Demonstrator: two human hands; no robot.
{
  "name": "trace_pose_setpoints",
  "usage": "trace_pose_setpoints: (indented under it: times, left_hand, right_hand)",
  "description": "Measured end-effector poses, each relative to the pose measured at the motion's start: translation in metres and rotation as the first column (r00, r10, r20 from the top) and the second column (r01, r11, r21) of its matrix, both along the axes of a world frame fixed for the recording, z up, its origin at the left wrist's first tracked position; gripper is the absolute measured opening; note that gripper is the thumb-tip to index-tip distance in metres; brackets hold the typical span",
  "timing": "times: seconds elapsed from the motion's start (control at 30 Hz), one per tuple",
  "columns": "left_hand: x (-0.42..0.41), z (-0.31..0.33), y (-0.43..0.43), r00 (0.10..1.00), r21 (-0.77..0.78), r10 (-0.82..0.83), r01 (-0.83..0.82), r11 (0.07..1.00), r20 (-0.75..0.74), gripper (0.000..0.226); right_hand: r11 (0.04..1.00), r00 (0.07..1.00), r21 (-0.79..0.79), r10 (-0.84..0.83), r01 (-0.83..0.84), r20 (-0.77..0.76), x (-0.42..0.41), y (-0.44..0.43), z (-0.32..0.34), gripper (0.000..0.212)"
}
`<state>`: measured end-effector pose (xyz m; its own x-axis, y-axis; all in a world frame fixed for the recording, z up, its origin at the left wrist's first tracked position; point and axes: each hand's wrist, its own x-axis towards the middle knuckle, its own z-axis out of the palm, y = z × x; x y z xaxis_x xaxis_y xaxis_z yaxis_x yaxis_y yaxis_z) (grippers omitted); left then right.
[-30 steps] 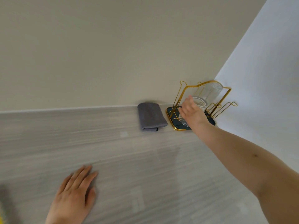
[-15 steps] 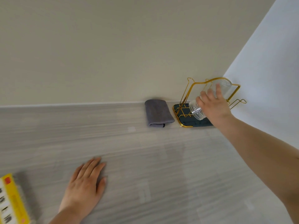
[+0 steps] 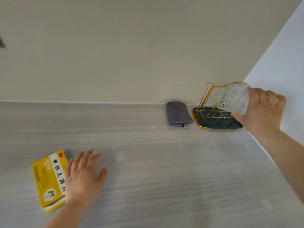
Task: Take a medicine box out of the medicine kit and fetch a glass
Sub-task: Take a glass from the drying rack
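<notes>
Grey wood-grain countertop (image 3: 148, 162) filling most of the head view, beige wall behind, white side wall closing off the right corner.

Over by that corner: folded grey cloth (image 3: 178, 114) lying flat against the back wall, just left of a dark teal tray (image 3: 213, 124) with a gold wire rack (image 3: 210, 99) standing on it. Cloth and tray close together, can't tell if touching.

Right hand (image 3: 261, 112) up in the air in front of the rack, fingers and thumb wrapped around a clear ribbed glass (image 3: 233, 99). Glass lifted clear of the tray, tipped on its side, long axis roughly horizontal, one round end facing the camera and a bit left. Can't really say whether that end is the mouth or the base. Rack wires right behind it, upper loop just about level with the top of the glass.

Left hand (image 3: 83, 175) flat and open on the counter, palm down, fingers spread, gripping nothing. Right beside it, partly under the palm edge, a yellow medicine box (image 3: 49, 178) lying flat, long axis running near to far, printed text reading sideways. Bottom flap looks a little open.

Plenty of bare counter between the two hands, nothing in the way from rack to box. Counter edge on the right running along the white wall under the right forearm. Slight motion blur on the left hand.
</notes>
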<state>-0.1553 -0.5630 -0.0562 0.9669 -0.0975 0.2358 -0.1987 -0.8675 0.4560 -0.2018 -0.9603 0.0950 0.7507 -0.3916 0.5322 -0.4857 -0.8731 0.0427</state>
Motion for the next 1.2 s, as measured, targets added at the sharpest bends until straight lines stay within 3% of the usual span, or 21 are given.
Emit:
trace_pose_setpoints:
  times: [0.1,0.17,0.23,0.4,0.5,0.73,0.97,1.07,1.2]
  left_hand:
    - [-0.011,0.001,0.031,0.962,-0.051,0.252,-0.258,0.965,-0.105,0.072]
    - [-0.017,0.000,0.046,0.917,-0.029,0.310,-0.327,0.945,-0.249,0.094]
    - [-0.020,-0.005,0.057,0.903,-0.050,0.298,-0.329,0.943,-0.309,0.100]
    - [-0.016,-0.015,0.080,0.920,-0.016,0.203,-0.221,0.975,-0.337,0.090]
    - [-0.017,-0.018,0.095,0.938,0.037,0.119,-0.113,0.993,-0.327,0.083]
    - [-0.038,-0.029,0.129,0.958,0.080,-0.079,0.105,0.991,-0.275,0.087]
    - [-0.039,-0.022,0.150,0.959,-0.004,-0.191,0.194,0.981,-0.210,0.094]
    - [-0.045,-0.018,0.161,0.971,-0.063,-0.161,0.152,0.986,-0.178,0.118]
    - [-0.052,-0.016,0.176,0.984,-0.039,-0.077,0.071,0.997,-0.161,0.106]
  right_hand:
    - [0.967,0.992,0.254,0.000,-0.032,0.126,-0.006,0.050,-0.018,0.082]
    - [0.917,0.983,0.382,0.044,-0.110,0.177,-0.009,0.088,-0.034,0.084]
    - [0.840,0.971,0.505,0.097,-0.197,0.217,-0.014,0.128,-0.052,0.083]
    - [0.681,0.968,0.691,0.127,-0.244,0.217,-0.026,0.215,-0.096,0.087]
    - [0.501,0.969,0.830,0.095,-0.246,0.230,-0.030,0.253,-0.116,0.087]
    - [0.189,0.952,0.933,0.084,-0.306,0.295,-0.016,0.332,-0.146,0.065]
    - [0.128,0.959,0.951,0.010,-0.281,0.282,-0.007,0.367,-0.165,0.070]
    - [0.113,0.954,0.951,-0.057,-0.287,0.295,-0.009,0.365,-0.170,0.073]
    - [0.134,0.961,0.955,-0.051,-0.265,0.274,-0.010,0.361,-0.172,0.074]
